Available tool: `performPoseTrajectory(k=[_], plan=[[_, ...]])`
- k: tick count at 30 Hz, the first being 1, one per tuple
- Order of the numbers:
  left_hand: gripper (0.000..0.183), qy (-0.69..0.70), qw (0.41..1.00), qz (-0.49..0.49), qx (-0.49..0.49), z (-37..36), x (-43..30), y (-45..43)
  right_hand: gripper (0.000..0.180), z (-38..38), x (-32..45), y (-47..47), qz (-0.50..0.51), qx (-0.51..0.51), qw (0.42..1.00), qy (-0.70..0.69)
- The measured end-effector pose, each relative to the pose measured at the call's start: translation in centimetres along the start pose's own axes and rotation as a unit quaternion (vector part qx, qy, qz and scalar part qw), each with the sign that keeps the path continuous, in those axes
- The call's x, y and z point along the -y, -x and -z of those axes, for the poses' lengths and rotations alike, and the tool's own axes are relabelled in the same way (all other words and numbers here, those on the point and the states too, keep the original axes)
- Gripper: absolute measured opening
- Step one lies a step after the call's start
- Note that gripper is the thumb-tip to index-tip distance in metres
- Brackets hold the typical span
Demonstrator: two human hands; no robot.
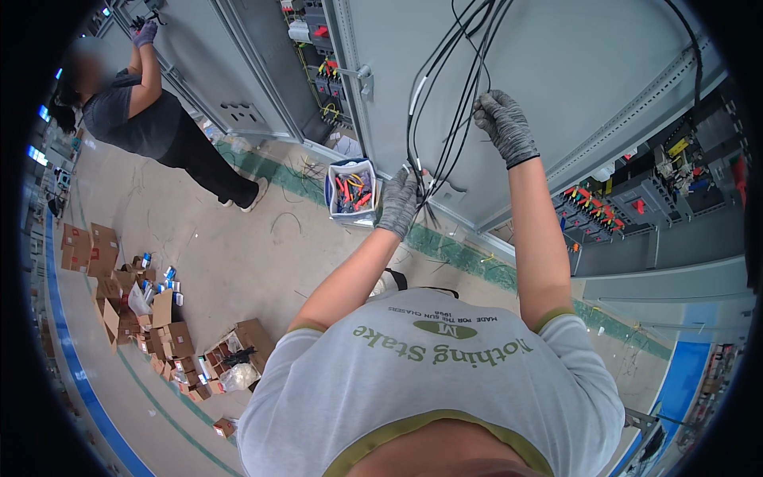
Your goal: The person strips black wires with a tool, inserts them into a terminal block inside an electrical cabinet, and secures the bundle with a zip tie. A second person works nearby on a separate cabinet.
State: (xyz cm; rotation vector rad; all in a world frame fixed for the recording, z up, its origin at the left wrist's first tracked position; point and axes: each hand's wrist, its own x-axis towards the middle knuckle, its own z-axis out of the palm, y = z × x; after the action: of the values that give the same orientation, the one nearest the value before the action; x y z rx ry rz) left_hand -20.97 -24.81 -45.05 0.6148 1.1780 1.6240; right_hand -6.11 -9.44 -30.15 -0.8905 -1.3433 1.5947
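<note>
A bundle of thin black wires (448, 119) hangs in long loops in front of a grey cabinet panel (548, 71). Some of the wires carry white sleeves. My left hand (400, 203), in a grey knit glove, grips the bundle low down, and loose wire ends poke out below it. Higher and to the right, my right hand (506, 128), gloved the same way, has thumb and fingertips pinched together on one black wire that curves down to it. The exact tip of that wire is hidden by the fingers.
Beside my left hand, an open tool bag (351, 189) holds red-handled tools. Electrical cabinets with circuit breakers (638, 206) stand on the right. A co-worker (155, 119) reaches into a cabinet at upper left. Cardboard boxes (173, 340) and wire scraps lie on the floor.
</note>
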Motion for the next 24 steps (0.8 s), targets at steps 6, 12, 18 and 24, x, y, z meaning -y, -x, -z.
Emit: performPoseTrajectory(k=[6, 12, 18, 24], plan=[[0.028, -0.14, 0.98, -0.117, -0.073, 6.2, 1.5, -1.3, 0.015, -3.0, -3.2, 1.7, -0.053, 0.113, 0.978, -0.169], [0.026, 0.018, 0.991, -0.13, -0.023, 2.7, -10.5, 5.3, 0.014, -3.5, -6.5, 0.0, -0.095, 0.14, 0.969, -0.181], [0.021, -0.423, 0.851, -0.306, -0.054, 1.6, -12.6, 6.1, 0.014, -5.3, -4.9, 2.1, -0.083, 0.171, 0.969, -0.16], [0.019, -0.399, 0.866, -0.281, -0.113, 3.4, -15.4, 7.3, 0.016, -3.3, -3.7, 5.5, 0.188, -0.15, 0.965, 0.108]])
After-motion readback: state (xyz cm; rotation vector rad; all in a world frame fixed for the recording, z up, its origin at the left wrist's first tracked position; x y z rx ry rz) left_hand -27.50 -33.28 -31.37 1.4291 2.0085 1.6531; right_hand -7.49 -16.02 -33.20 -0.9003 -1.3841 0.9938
